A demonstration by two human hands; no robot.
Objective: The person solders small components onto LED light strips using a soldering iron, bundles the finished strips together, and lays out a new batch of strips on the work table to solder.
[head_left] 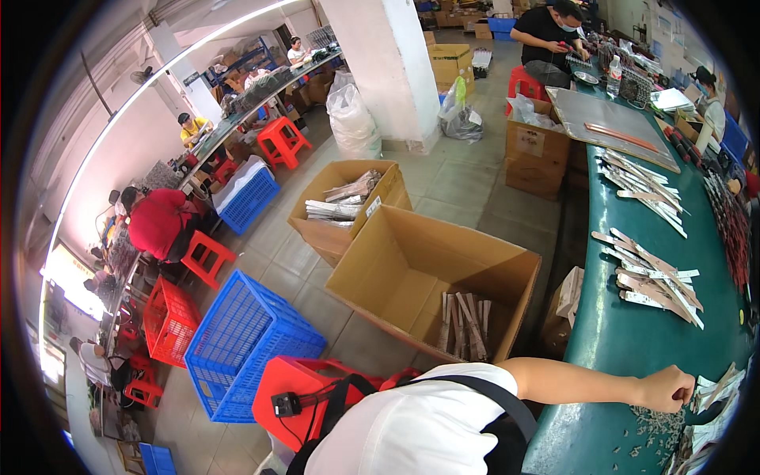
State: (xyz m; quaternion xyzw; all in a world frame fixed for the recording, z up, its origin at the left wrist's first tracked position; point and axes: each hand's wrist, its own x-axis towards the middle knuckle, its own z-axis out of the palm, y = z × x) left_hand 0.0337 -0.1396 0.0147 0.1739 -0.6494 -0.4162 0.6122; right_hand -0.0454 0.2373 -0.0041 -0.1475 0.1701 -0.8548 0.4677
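My left arm in a white sleeve reaches right across the green workbench. At its end my left hand is closed, its fingers curled down; I cannot make out what they hold, if anything. Just below it, small pale scraps lie scattered on the bench. Beside the fingertips, at the right rim, are whitish and brown flat strips. Farther along the bench lie two loose bunches of similar strips, a nearer bunch and a farther bunch. My right hand is out of the picture.
A large open carton with strips inside stands left of the bench, a smaller filled carton behind it. A blue crate and a red stool are near me. A co-worker sits at the bench's far end. Red-tipped rods line its right side.
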